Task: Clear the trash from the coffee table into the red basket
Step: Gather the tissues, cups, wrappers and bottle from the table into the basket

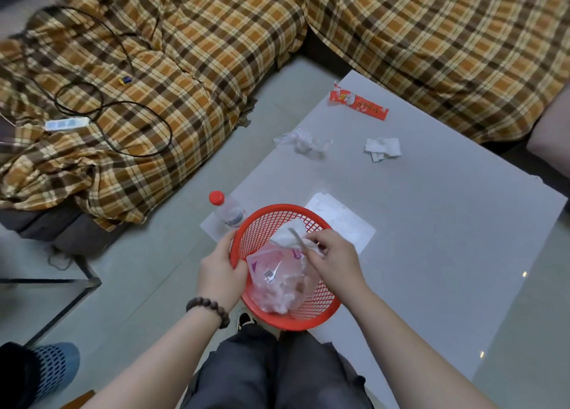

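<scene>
1. Gripping the red basket (317, 311) by its left rim, the left hand (220, 271) held it at the coffee table (447, 223)'s near corner.
2. The right hand (336, 259) pinched a white tissue (288, 236) over a barcoded plastic bag (277, 280) inside; its print was unreadable.
3. Beyond the basket, a red wrapper (357, 101) lay lengthwise left to right, writing illegible, with crumpled plastic (303, 142) and torn paper (382, 148) nearer.
4. A red-capped bottle (228, 209) stood just beside the basket.

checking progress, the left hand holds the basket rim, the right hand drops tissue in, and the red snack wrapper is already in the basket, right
Not quite. In the head view the red snack wrapper still lies on the coffee table. The left hand does hold the red basket rim, and the right hand holds tissue over it.
</scene>
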